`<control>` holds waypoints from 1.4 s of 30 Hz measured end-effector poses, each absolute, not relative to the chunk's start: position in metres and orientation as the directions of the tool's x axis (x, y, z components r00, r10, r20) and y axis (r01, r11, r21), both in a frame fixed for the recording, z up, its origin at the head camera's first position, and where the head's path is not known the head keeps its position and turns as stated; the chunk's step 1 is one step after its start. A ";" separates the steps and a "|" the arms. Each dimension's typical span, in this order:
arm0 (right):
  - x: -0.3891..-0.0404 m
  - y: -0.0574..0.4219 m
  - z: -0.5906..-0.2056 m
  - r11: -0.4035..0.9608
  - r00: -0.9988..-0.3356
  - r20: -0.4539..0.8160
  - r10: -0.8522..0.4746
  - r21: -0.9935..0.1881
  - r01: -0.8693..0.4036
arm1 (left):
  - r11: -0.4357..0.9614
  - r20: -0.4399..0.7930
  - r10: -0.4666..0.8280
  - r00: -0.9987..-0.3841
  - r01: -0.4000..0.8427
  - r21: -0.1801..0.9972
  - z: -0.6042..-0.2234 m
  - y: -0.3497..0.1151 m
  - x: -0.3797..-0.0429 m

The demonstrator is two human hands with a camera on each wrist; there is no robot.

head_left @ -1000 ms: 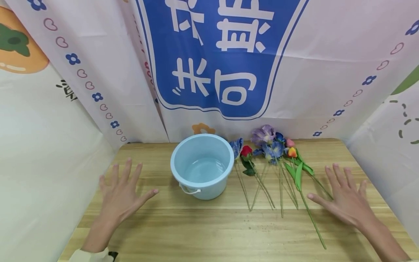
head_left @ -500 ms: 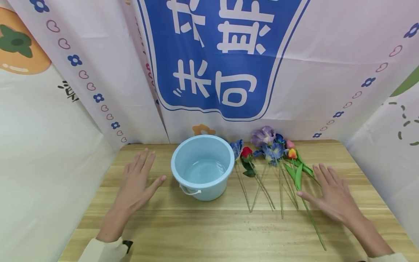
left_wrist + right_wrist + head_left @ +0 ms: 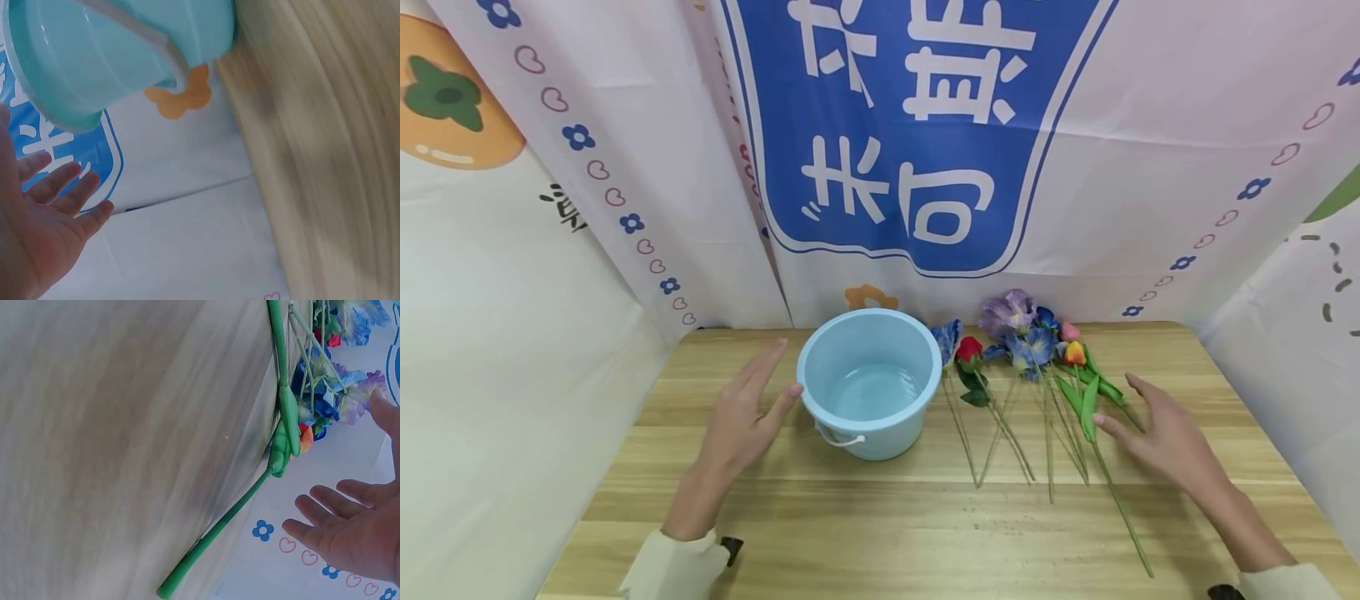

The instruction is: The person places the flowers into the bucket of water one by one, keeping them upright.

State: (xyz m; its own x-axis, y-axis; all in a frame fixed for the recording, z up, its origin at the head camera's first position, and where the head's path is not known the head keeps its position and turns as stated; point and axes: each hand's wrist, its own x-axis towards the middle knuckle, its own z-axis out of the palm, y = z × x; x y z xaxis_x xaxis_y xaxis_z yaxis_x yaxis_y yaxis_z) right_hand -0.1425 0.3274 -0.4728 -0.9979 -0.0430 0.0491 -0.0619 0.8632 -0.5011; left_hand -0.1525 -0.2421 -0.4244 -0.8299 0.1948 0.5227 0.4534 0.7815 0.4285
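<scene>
A light blue bucket (image 3: pixel 868 429) with a white handle stands near the back of the table. Just left of it, my left hand (image 3: pixel 737 425) has its fingers extended, the thumb tip right at the rim in the head view. In the left wrist view the same hand (image 3: pixel 53 219) is spread and holds nothing. Beside the flowers on the right is my right hand (image 3: pixel 1168 437), its thumb overlapping the green leaves of an orange tulip (image 3: pixel 1075 354). The right wrist view shows that hand (image 3: pixel 350 528) with loosely extended fingers and nothing in them.
Between the bucket and my right hand lie a red rose (image 3: pixel 970 350), a blue flower (image 3: pixel 947 337), a purple flower (image 3: pixel 1011 310) and a pink bud (image 3: pixel 1070 332), stems toward me. Printed cloth (image 3: pixel 1112 225) hangs behind the wooden table (image 3: pixel 865 542).
My left hand has moved right, up to the bucket. My right hand has moved left toward the tulip, its fingers less spread. Bucket and flowers stay in place.
</scene>
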 end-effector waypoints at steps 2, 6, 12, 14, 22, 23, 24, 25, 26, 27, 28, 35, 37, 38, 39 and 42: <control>-0.144 0.329 -0.473 0.862 -0.997 0.071 -0.037 -0.502 -0.068 | 0.763 0.534 0.185 -0.825 0.463 0.451 -0.427 -0.238 -0.154; -0.148 0.335 -0.474 0.848 -0.997 0.073 -0.026 -0.526 -0.061 | 0.706 0.558 0.171 -0.812 0.496 0.505 -0.432 -0.231 -0.157; -0.153 0.346 -0.477 0.818 -0.997 0.075 -0.030 -0.571 -0.068 | 0.562 0.564 0.129 -0.816 0.528 0.636 -0.439 -0.221 -0.165; -0.156 0.350 -0.478 0.807 -0.998 0.061 -0.035 -0.587 -0.064 | 0.520 0.542 0.096 -0.835 0.506 0.688 -0.441 -0.218 -0.167; -0.170 0.370 -0.483 0.757 -0.999 0.004 -0.035 -0.653 -0.029 | 0.342 0.428 0.020 -0.904 0.408 0.846 -0.447 -0.212 -0.170; -0.172 0.372 -0.483 0.745 -0.999 -0.005 -0.033 -0.666 -0.021 | 0.329 0.422 0.015 -0.907 0.403 0.854 -0.448 -0.212 -0.170; -0.174 0.375 -0.484 0.726 -0.999 -0.022 -0.035 -0.687 -0.010 | 0.317 0.415 0.014 -0.910 0.398 0.861 -0.448 -0.212 -0.170; -0.175 0.377 -0.484 0.708 -0.998 -0.049 -0.040 -0.706 0.006 | 0.306 0.411 0.014 -0.911 0.395 0.866 -0.448 -0.212 -0.170; -0.177 0.380 -0.485 0.687 -0.996 -0.076 -0.047 -0.727 0.023 | 0.297 0.406 0.014 -0.914 0.391 0.871 -0.448 -0.212 -0.170; -0.179 0.382 -0.486 0.667 -0.993 -0.101 -0.058 -0.744 0.037 | 0.289 0.399 0.012 -0.917 0.385 0.876 -0.448 -0.212 -0.170; -0.181 0.384 -0.487 0.649 -0.990 -0.127 -0.065 -0.759 0.055 | 0.280 0.393 0.012 -0.920 0.380 0.882 -0.448 -0.213 -0.170; -0.191 0.394 -0.494 0.525 -0.957 -0.266 -0.120 -0.835 0.166 | 0.209 0.314 -0.004 -0.949 0.306 0.929 -0.448 -0.216 -0.169; -0.194 0.395 -0.494 0.502 -0.946 -0.294 -0.139 -0.844 0.189 | 0.194 0.292 -0.006 -0.956 0.286 0.938 -0.448 -0.217 -0.170; -0.195 0.396 -0.493 0.488 -0.939 -0.311 -0.145 -0.848 0.205 | 0.194 0.288 -0.005 -0.958 0.281 0.940 -0.448 -0.217 -0.170; -0.196 0.396 -0.493 0.473 -0.933 -0.327 -0.150 -0.852 0.223 | 0.191 0.285 -0.004 -0.959 0.279 0.941 -0.447 -0.217 -0.170; -0.199 0.396 -0.490 0.447 -0.917 -0.361 -0.167 -0.857 0.256 | 0.184 0.284 -0.002 -0.959 0.279 0.942 -0.447 -0.217 -0.171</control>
State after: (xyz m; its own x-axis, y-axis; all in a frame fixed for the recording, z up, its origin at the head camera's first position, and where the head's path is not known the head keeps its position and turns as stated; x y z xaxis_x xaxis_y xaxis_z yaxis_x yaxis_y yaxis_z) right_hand -0.1987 0.3964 -0.4901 -0.9175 -0.1671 -0.3610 0.2558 0.4472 -0.8571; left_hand -0.1709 -0.2173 -0.4467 -0.9587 -0.0018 0.2843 0.2791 0.1843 0.9424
